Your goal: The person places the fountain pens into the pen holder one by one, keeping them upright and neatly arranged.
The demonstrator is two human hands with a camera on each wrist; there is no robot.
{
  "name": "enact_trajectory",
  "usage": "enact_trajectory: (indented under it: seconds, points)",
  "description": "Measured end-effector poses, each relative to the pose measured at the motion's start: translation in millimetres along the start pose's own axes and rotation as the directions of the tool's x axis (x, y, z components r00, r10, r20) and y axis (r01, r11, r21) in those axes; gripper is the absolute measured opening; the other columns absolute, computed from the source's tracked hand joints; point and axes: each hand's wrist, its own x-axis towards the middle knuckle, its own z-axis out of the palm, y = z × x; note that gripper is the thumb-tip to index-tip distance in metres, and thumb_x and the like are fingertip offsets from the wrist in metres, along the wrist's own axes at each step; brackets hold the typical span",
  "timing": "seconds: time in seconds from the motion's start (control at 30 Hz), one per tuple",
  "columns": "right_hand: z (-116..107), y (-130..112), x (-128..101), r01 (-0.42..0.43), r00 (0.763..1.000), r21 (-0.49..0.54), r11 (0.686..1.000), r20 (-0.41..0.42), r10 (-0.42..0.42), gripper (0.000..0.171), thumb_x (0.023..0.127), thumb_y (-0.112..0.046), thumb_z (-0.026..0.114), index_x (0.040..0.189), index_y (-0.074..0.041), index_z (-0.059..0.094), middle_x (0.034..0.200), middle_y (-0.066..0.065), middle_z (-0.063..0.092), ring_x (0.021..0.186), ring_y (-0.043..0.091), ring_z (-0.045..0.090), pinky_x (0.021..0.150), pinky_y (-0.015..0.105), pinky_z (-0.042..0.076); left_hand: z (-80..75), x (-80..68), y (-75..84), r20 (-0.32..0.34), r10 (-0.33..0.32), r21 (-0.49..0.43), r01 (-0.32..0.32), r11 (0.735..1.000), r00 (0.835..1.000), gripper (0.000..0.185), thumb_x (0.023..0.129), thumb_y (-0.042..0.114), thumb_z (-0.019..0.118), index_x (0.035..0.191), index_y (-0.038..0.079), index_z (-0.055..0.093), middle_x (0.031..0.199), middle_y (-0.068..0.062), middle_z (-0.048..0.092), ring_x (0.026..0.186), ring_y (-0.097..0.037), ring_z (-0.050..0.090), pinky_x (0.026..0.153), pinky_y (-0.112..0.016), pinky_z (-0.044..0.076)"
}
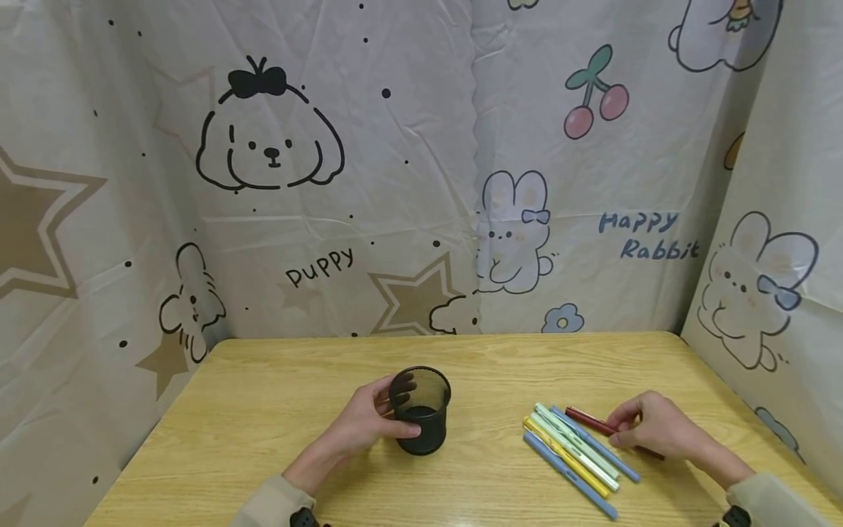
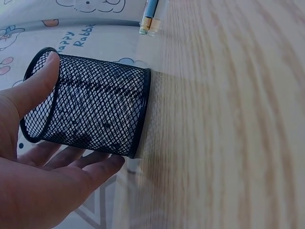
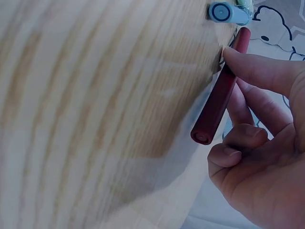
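Red pen (image 1: 596,423) lay half hidden under the right hand (image 1: 652,428) on the table (image 1: 263,417); I saw fingers pinching it only from the right wrist. Left hand (image 1: 365,428) curled round the upright mesh cup (image 1: 420,410).

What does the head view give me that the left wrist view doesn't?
Only the head view shows the right hand pinching the red pen and the whole row of pens beside it. Only the left wrist view shows the cup's mesh close up, with the thumb against the rim and the fingers along the far side. Both show the left hand holding the black cup upright on the table.
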Motion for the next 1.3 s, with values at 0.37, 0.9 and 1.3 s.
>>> enact_trajectory:
  seconds: [0.37, 0.9, 1.3]
  points:
    - [-5.5, -7.7, -1.8, -0.003, 1.0, 0.035, 0.999, -0.012, 0.004, 0.021, 0.084, -0.011, 0.087, 0.101, 0.0, 0.081, 0.08, 0.001, 0.069, 0.069, 0.013, 0.053, 0.059, 0.026, 0.044, 0.3, 0.3, -1.8, 0.007, -0.007, -0.021, 0.007, 1.0, 1.0, 0.09, 0.082, -0.004, 0.088, 0.159, -0.003, 0.041, 0.156, -0.027, 0.047, 0.144, -0.046, 0.044, 0.114, -0.046, 0.045]
    - [-8.3, -46.9, -1.7, -0.087, 0.995, 0.097, 0.991, -0.04, 0.092, 0.028, 0.086, -0.018, 0.086, 0.109, -0.002, 0.081, 0.086, 0.003, 0.069, 0.067, 0.017, 0.047, 0.057, 0.027, 0.039, 1.5, 1.3, -0.6, 0.005, 0.001, -0.022, -0.001, 1.0, 1.0, 0.088, 0.083, -0.005, 0.088, 0.158, -0.003, 0.042, 0.155, -0.028, 0.047, 0.142, -0.048, 0.045, 0.113, -0.045, 0.046]
    - [-2.0, -82.1, 3.2, -0.08, 0.993, 0.198, 0.977, -0.064, 0.095, 0.031, 0.086, -0.023, 0.087, 0.11, -0.004, 0.08, 0.089, 0.005, 0.069, 0.071, 0.019, 0.047, 0.059, 0.029, 0.038, 1.6, 1.1, -1.0, -0.002, -0.002, -0.033, 0.002, 0.999, 1.0, 0.087, 0.083, -0.005, 0.088, 0.157, -0.001, 0.044, 0.155, -0.027, 0.047, 0.142, -0.048, 0.046, 0.113, -0.047, 0.046]
